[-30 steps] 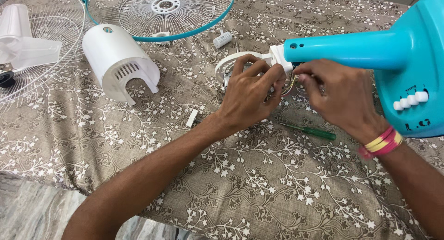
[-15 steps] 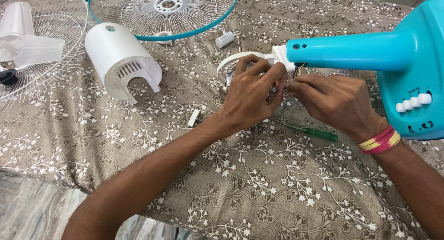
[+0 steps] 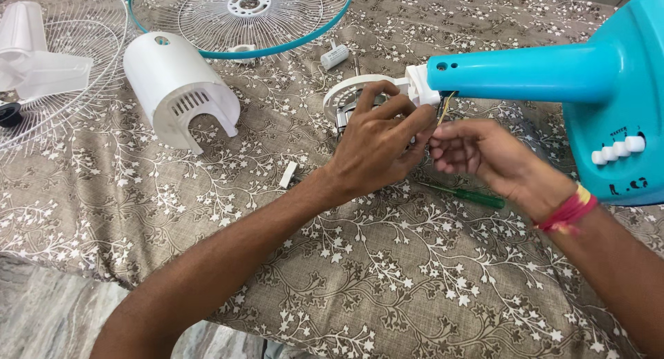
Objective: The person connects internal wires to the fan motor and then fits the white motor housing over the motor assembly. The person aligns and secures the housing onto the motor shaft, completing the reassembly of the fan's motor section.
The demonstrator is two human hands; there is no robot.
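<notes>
fingers [image 3: 408, 120] on wires [image 3: 443, 108], below turquoise neck [image 3: 512, 72]

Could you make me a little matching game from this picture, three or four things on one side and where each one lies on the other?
Things:
1. white domed plastic motor cover
2. green-handled screwdriver
3. round wire fan guard with turquoise rim
4. small white rectangular plastic block

Places:
A. top edge of the picture
B. on the cloth just left of the left wrist
C. below the right hand
D. left of the left hand, open end towards the camera

Pairs: 1-D, 2-C, 3-A, 4-B
</notes>
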